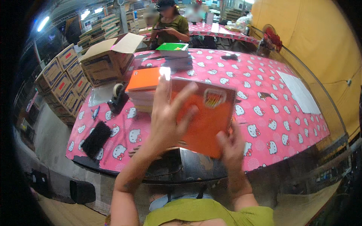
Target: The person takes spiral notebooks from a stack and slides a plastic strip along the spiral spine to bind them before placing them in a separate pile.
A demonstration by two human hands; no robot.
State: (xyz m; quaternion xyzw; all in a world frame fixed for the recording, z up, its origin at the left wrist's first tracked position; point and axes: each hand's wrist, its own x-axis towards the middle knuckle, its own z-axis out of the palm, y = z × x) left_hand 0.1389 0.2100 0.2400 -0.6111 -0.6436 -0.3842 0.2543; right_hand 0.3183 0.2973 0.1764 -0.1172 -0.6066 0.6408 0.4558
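Observation:
An orange notebook (205, 120) is held tilted above the near edge of the table. My right hand (232, 145) grips its lower right side, thumb on the cover. Over the notebook's left side is my left hand (169, 113), its fingers spread apart and slightly blurred; whether they touch the cover I cannot tell. Just beyond that hand stands a stack of notebooks with an orange one (145, 79) on top, partly hidden by my fingers. Farther back is another stack, topped by a green notebook (172, 47).
A pink patterned cloth (260, 120) covers the table. On its left are a tape dispenser (117, 97), a black pad (97, 139) and a pen (96, 112). An open carton (103, 64) and stacked boxes (62, 84) stand beyond. Across the table is a person (171, 28); white paper (298, 92) lies right.

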